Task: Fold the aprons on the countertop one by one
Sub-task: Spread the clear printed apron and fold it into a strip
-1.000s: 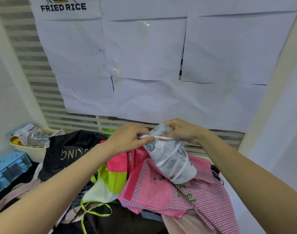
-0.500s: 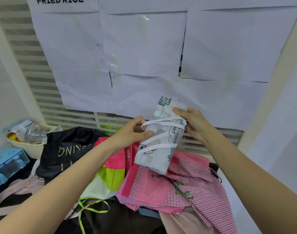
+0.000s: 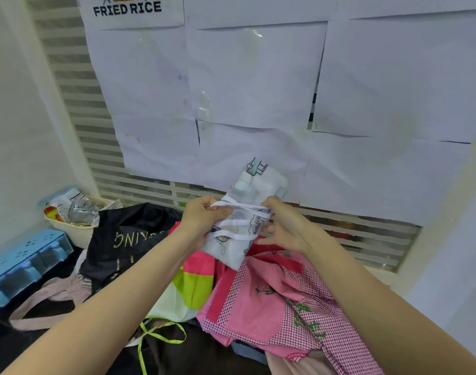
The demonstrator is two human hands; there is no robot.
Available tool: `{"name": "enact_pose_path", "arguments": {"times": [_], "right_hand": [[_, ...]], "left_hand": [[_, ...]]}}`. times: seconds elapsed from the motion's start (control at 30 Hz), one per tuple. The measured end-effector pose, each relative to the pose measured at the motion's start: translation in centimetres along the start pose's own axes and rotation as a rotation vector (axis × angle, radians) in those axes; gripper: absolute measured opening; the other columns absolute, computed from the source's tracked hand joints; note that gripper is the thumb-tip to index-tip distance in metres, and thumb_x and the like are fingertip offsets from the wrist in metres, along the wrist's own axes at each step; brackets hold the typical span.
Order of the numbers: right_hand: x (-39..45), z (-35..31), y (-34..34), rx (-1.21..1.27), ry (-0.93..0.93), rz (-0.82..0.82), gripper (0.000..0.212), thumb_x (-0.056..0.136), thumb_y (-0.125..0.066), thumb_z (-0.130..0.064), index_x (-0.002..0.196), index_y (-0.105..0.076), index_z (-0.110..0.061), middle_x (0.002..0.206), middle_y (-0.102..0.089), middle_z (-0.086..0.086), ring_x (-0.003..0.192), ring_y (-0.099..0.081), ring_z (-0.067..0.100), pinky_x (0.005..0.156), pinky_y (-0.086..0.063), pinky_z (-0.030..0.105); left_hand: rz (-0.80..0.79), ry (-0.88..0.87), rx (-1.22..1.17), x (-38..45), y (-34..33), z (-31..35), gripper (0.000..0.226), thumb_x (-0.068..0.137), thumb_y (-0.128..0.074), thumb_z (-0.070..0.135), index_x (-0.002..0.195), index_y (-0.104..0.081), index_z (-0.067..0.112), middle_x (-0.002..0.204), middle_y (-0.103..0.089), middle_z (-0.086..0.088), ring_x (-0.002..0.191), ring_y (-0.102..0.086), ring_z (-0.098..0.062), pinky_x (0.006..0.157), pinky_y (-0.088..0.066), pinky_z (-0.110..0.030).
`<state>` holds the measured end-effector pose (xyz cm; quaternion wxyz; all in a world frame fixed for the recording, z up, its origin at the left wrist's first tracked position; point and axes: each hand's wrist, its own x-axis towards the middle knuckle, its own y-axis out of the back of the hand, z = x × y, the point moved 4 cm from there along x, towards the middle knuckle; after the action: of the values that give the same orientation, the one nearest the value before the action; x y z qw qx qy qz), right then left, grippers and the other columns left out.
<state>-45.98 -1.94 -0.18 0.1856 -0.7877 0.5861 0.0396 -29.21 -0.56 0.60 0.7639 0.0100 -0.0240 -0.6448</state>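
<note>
A white apron with cartoon prints (image 3: 254, 185) is rolled into a bundle and held upright above the pile, with white straps (image 3: 235, 235) wound around it. My left hand (image 3: 204, 217) pinches a strap at the bundle's left side. My right hand (image 3: 282, 226) grips the bundle's right side, fingers curled on the strap. Below lie a pink checked apron (image 3: 280, 301), a pink, lime and white apron (image 3: 188, 288) and a black apron with gold lettering (image 3: 123, 239), heaped on the dark countertop (image 3: 20, 345).
A blue plastic box (image 3: 23, 261) sits at the left edge. Behind it is a cream basket (image 3: 77, 234) holding packets. A pale pink strap (image 3: 42, 301) loops across the counter. White paper sheets (image 3: 253, 77) cover the slatted wall behind.
The bundle has been tipped from leaning to upright and lifted higher. More turns of white strap now wrap it. Both hands have closed in on the strap at the bundle's middle.
</note>
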Motion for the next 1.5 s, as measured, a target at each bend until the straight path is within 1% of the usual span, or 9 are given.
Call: {"name": "enact_pose_path", "arguments": {"times": [0.2,0.3,0.57,0.7,1.0,1.2,1.33,1.4,1.5], "right_hand": [[1.3,1.9,-1.6,0.248,-0.043,-0.246,0.033,0.08,-0.051,-0.019,0.111,-0.055,-0.009,0.088,-0.064,0.011,0.08,-0.062,0.024,0.082,-0.046,0.036],[2.7,1.3,-2.3,0.422,-0.035,-0.296,0.056,0.075,-0.049,-0.012,0.13,-0.048,-0.001,0.127,-0.056,0.019,0.113,-0.055,0.031,0.101,-0.041,0.04],[5.8,-0.2,-5.7,0.121,-0.127,-0.24,0.071,0.046,-0.05,-0.01,0.117,-0.054,-0.003,0.11,-0.055,0.018,0.09,-0.057,0.031,0.101,-0.041,0.041],[6.7,0.2,-8.2,0.152,-0.079,-0.041,0.007,0.077,-0.05,-0.006,0.071,-0.048,-0.009,0.075,-0.048,0.01,0.061,-0.046,0.021,0.065,-0.044,0.028],[11.5,2.0,-21.0,0.309,-0.065,0.128,0.028,0.075,-0.03,0.011,0.067,-0.043,-0.013,0.072,-0.042,0.006,0.061,-0.041,0.018,0.058,-0.034,0.027],[11.5,1.6,-32.9,0.088,-0.045,-0.182,0.022,0.086,-0.034,0.007,0.087,-0.05,-0.007,0.084,-0.058,0.011,0.076,-0.057,0.024,0.075,-0.049,0.033],[11.9,-2.6,-38.0,-0.687,0.475,0.041,0.033,0.09,-0.057,-0.021,0.12,-0.049,-0.012,0.113,-0.048,0.001,0.103,-0.05,0.017,0.096,-0.044,0.034],[10.5,-3.8,-43.6,-0.971,0.89,-0.055,0.036,0.09,-0.059,-0.022,0.123,-0.05,-0.011,0.116,-0.046,0.001,0.107,-0.045,0.014,0.092,-0.037,0.024],[9.4,-2.6,-51.4,-1.384,1.194,-0.229,0.033,0.094,-0.051,-0.02,0.125,-0.05,-0.008,0.119,-0.044,0.007,0.113,-0.038,0.019,0.089,-0.033,0.024]], "left_hand": [[0.036,0.185,-0.266,-0.3,1.2,-0.9,0.028,0.082,-0.066,-0.001,0.064,-0.048,0.008,0.053,-0.06,-0.006,0.043,-0.057,-0.015,0.041,-0.048,-0.021],[0.011,0.191,-0.254,0.0,2.0,-0.5,0.023,0.083,-0.065,0.0,0.068,-0.05,0.009,0.062,-0.063,-0.007,0.047,-0.061,-0.013,0.044,-0.051,-0.022],[0.005,-0.012,0.1,0.1,6.0,0.0,0.039,0.078,-0.072,0.001,0.061,-0.041,0.018,0.074,-0.047,-0.009,0.078,-0.045,-0.022,0.07,-0.04,-0.035],[0.105,-0.104,0.123,0.3,8.6,0.6,0.04,0.079,-0.07,-0.002,0.06,-0.04,0.015,0.065,-0.046,-0.005,0.064,-0.042,-0.016,0.058,-0.038,-0.021],[0.211,-0.042,-0.006,1.5,21.7,1.1,0.03,0.083,-0.065,-0.003,0.065,-0.046,0.011,0.072,-0.058,-0.006,0.067,-0.058,-0.017,0.06,-0.051,-0.021],[0.199,0.003,0.123,1.7,35.5,2.4,0.032,0.085,-0.064,0.0,0.065,-0.043,0.013,0.045,-0.048,0.011,0.052,-0.049,-0.007,0.06,-0.046,-0.022],[0.336,-0.063,0.279,1.8,42.4,4.0,0.027,0.085,-0.065,0.002,0.072,-0.046,0.017,0.069,-0.054,-0.002,0.065,-0.048,-0.015,0.06,-0.038,-0.025],[0.32,-0.106,0.44,1.9,44.3,5.7,0.022,0.085,-0.063,0.004,0.083,-0.047,0.018,0.073,-0.055,-0.001,0.064,-0.047,-0.016,0.058,-0.036,-0.025],[0.237,-0.245,0.735,2.2,46.0,8.8,0.029,0.085,-0.057,0.003,0.104,-0.043,0.02,0.075,-0.057,-0.003,0.059,-0.045,-0.015,0.051,-0.034,-0.019]]}}
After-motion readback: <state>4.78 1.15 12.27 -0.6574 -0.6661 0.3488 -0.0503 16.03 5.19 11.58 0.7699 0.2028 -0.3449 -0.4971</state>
